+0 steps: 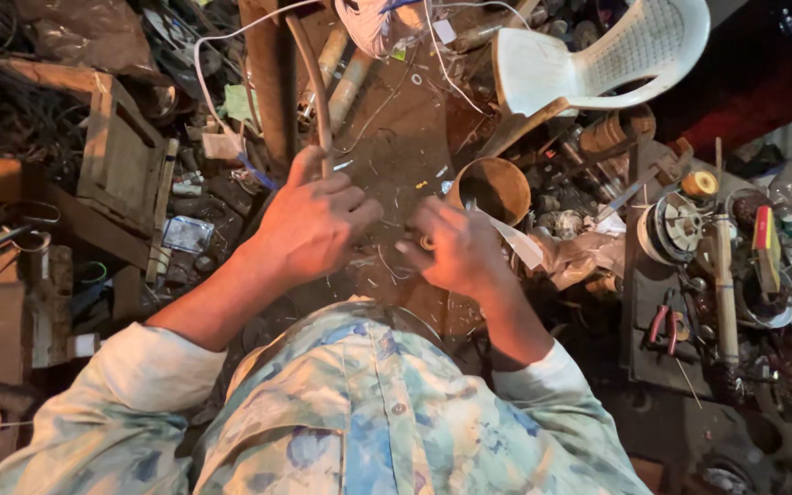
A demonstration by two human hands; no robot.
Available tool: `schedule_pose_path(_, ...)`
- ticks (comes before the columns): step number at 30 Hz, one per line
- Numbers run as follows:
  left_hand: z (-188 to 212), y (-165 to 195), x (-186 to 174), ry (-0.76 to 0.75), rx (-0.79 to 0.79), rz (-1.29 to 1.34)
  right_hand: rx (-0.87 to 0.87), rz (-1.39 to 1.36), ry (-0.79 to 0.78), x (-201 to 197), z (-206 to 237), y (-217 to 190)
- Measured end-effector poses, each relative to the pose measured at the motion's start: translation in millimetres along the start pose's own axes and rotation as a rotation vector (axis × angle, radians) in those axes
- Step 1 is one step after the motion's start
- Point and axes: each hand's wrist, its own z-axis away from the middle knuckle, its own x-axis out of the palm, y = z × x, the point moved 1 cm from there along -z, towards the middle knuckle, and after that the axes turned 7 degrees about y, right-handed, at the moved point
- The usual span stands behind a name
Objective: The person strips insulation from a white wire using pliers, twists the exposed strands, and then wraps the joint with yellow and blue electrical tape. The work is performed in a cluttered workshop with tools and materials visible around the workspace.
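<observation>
Two hands: both at frame centre, over a dark, littered work surface (396,137).
Hidden: palms face down, so most of what the fingers pinch is covered; dim light, clutter at the edges hard to make out.
Left hand (312,225): fingers curled narrow, thumb stuck out upward; seems to pinch thin pale wire (387,268) w/ fingertips, but can't tell for sure.
Right hand (456,249): closed on a small round brownish part (426,242) (only a bit peeks out btw. the fingers), just beside left hand.
Wire: thin strands trail under and btw. both hands.
Nearby: round brown tub (495,188) just behind right hand; white plastic chair (598,50) further back; red-handled pliers (664,323) well off to the right.
Cut off: patterned shirt (359,412) fills the bottom edge.
</observation>
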Motion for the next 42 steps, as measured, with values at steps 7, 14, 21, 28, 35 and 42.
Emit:
schedule_pose_path(7,-6,-16,-5,0.052,0.041,0.168,-0.023,-0.23,0.317,-25,-14,-23)
schedule_pose_path(14,-5,-26,-8,0.033,0.114,0.326,-0.131,0.133,0.442,2,-16,-38)
schedule_pose_path(21,-18,-24,5,0.045,0.173,0.265,0.111,-0.101,0.172,2,8,-7)
schedule_pose_path(28,-33,-3,19,0.132,-0.027,0.302,0.388,-0.765,0.059,-8,0,57)
schedule_pose_path(35,-52,10,33,0.217,-0.181,0.355,0.103,-0.468,0.536,-25,-43,93)
schedule_pose_path(42,-67,11,40,0.302,-0.28,0.427,0.374,-1.066,0.475,22,-34,104)
